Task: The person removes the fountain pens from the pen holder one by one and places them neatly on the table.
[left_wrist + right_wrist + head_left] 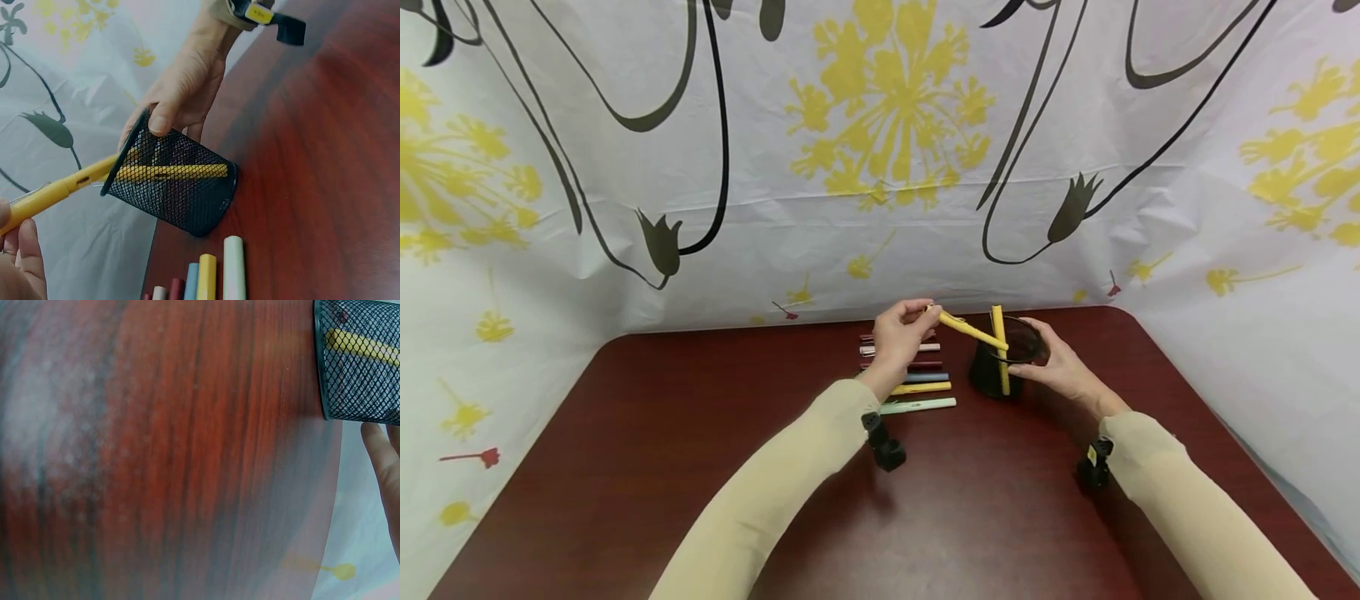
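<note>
My left hand (898,340) pinches one end of a yellow pen (966,328), which slants down to the right with its far end at the mouth of a black mesh pen cup (983,373). A second yellow pen (997,322) stands inside the cup and sticks up above the rim; the left wrist view shows it through the mesh. My right hand (1067,367) grips the cup from the right, thumb (160,120) on the outer wall near the rim. In the right wrist view only part of that hand and the cup appear.
Left of the cup several pens lie in a row on the dark red table (760,467): a light green pen (925,406), a yellow pen (928,387), a blue pen (934,377), dark red ones and a white one. A patterned cloth (865,267) hangs behind the table.
</note>
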Demonstrator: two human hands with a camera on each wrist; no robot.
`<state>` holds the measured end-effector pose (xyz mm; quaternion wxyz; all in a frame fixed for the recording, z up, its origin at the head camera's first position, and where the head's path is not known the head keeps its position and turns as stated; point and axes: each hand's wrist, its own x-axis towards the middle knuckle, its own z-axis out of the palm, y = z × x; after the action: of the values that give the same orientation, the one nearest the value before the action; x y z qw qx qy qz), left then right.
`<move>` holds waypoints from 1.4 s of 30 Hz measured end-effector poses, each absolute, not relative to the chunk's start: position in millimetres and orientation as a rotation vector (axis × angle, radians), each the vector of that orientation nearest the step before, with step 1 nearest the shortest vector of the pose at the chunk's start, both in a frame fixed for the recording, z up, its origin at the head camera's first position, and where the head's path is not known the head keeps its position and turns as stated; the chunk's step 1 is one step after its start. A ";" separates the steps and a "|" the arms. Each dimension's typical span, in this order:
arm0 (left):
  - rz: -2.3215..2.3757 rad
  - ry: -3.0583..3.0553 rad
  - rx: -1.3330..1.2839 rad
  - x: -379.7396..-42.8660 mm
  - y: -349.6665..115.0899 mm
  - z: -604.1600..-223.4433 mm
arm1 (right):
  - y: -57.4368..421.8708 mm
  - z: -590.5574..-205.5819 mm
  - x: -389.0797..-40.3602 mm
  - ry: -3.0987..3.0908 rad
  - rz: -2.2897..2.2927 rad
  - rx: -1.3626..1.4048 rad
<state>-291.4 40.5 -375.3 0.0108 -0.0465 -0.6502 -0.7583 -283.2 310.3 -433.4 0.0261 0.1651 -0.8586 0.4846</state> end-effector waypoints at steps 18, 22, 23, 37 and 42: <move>-2.561 -2.064 0.086 -239.9 -40.2 -434.2 | 310.7 -433.5 -281.2 -2.554 1.640 0.604; -2.537 -2.121 0.072 -230.3 -49.0 -447.5 | 309.8 -432.2 -281.3 -2.552 1.648 0.609; -2.526 -2.138 0.064 -228.3 -50.3 -449.8 | 309.6 -432.1 -281.5 -2.550 1.653 0.611; -2.247 -2.444 -0.081 -217.5 -58.6 -463.2 | 308.4 -433.2 -282.4 -2.541 1.671 0.619; -1.967 -2.592 -0.260 -219.2 -65.0 -465.8 | 309.2 -433.6 -283.1 -2.543 1.670 0.612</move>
<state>-219.2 -65.0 -465.8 -0.0612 -0.0794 -0.7925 -0.6016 -283.1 309.2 -433.6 0.0192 0.1973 -0.8193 0.5380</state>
